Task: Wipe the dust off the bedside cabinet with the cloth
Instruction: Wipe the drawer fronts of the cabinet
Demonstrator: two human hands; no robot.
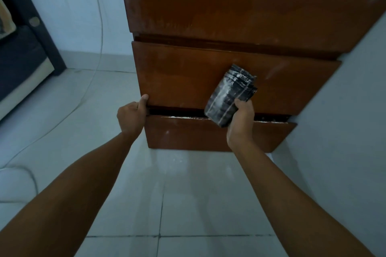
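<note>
Cloth [230, 95], folded and dust-streaked, sits gripped in our right hand [240, 119] against the bedside cabinet [188, 75]; our left hand [131, 115] grips its upper drawer's lower edge

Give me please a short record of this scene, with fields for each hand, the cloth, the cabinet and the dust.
left hand: grips the lower left edge of the upper drawer front
right hand: holds the folded dark striped cloth
cloth: dusted white, against the drawer front
cabinet: brown wooden bedside cabinet, two drawers below
dust: white line on the lower drawer's top edge
</note>
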